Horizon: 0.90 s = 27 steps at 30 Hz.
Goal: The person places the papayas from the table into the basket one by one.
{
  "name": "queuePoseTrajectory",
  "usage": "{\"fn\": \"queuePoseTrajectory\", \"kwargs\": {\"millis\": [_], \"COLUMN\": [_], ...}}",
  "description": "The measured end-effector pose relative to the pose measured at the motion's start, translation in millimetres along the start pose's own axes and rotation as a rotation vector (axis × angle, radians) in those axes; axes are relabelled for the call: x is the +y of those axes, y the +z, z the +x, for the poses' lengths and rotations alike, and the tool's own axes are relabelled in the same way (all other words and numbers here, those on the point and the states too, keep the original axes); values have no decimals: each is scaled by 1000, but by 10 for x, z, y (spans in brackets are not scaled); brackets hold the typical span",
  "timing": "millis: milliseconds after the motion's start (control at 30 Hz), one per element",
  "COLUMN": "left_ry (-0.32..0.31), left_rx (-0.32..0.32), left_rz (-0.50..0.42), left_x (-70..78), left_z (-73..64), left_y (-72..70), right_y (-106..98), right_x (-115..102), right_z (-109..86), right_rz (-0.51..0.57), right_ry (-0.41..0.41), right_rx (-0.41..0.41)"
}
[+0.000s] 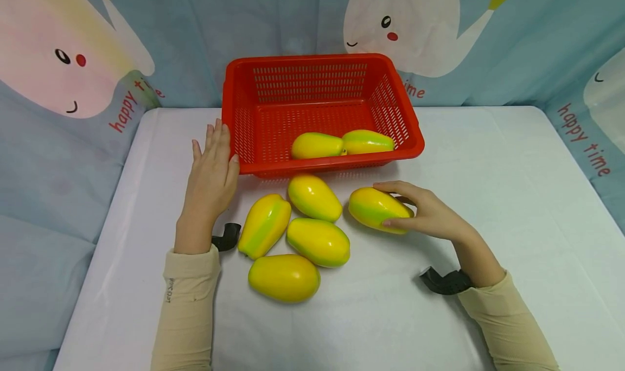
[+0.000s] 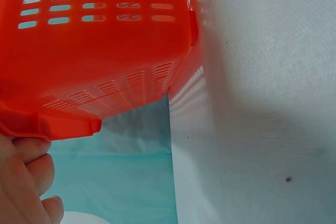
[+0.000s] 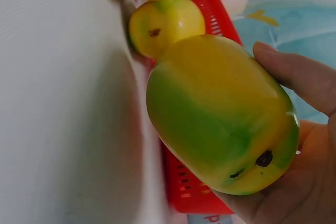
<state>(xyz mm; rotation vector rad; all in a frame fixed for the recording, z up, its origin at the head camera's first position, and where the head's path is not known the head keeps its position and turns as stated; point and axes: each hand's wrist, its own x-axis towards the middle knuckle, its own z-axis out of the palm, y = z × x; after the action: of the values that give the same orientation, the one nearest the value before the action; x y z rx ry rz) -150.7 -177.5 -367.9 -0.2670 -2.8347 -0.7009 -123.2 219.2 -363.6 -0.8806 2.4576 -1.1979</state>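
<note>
The right hand [image 1: 429, 213] grips the held fruit [image 1: 376, 209], thumb on one side and fingers on the other; it is a smooth, glossy, oval piece, yellow with green streaks and a dark scar at one end. It is located right of the group, in front of the basket [image 1: 293, 166]; whether it touches the table [image 1: 498, 197] cannot be determined. The left hand [image 1: 210, 170] lies against the basket's left side, fingers extended, thumb at the rim. The basket is red, apparently plastic, rectangular, with slotted walls and a rolled rim. Two fruits [image 1: 317, 145] lie inside along its front wall, which stands between the held fruit and the basket floor. Four loose fruits [image 1: 317, 242] of similar finish lie close together before the basket. Table covering: white, finely woven. Behind hangs a pale blue printed curtain [image 1: 244, 24], lightly creased. A black mount [image 1: 446, 281] sits at the right wrist, below a beige sleeve [image 1: 508, 322].
</note>
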Motion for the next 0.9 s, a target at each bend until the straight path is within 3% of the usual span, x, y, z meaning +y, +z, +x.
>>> {"fn": "queuePoseTrajectory", "kwargs": {"millis": [900], "left_ry": [16], "left_rx": [6], "left_rz": [-2], "left_x": [-17], "left_z": [-5], "left_y": [2], "right_y": [-117], "right_x": [-411], "right_z": [255], "right_rz": [13], "right_ry": [-209], "right_rx": [9]}}
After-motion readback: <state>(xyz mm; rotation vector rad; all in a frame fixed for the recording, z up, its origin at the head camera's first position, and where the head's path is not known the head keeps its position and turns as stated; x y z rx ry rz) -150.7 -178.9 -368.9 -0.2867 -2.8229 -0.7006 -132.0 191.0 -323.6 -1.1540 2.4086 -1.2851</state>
